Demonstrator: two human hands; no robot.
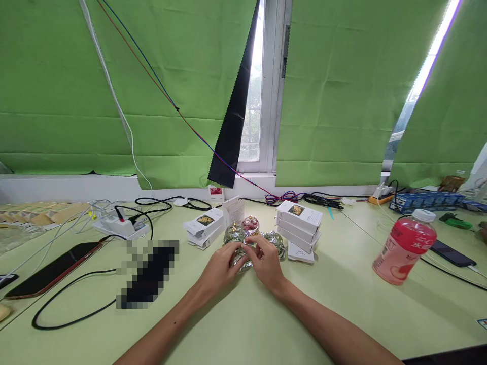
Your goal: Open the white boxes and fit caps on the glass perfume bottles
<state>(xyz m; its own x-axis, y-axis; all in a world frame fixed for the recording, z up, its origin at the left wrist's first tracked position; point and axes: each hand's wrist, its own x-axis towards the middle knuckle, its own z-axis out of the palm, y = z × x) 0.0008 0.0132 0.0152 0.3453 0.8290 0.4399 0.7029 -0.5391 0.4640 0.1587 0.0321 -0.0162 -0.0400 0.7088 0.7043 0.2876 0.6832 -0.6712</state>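
Observation:
My left hand and my right hand meet in the middle of the table, fingertips pinched together. Whatever lies between the fingertips is too small and covered to make out. Just behind and partly under the fingers stand shiny, clear ribbed glass pieces: one greenish piece with a gold knob, one with a pinkish-red top, and another clear piece beside my right hand. The fingers hide their lower parts. White boxes with a dark picture label form a right stack and a left stack.
A pink drink bottle stands at the right, with a dark phone behind it. To the left lie another phone, a white power strip and looping cables. Blue boxes line the back right, below green window covers.

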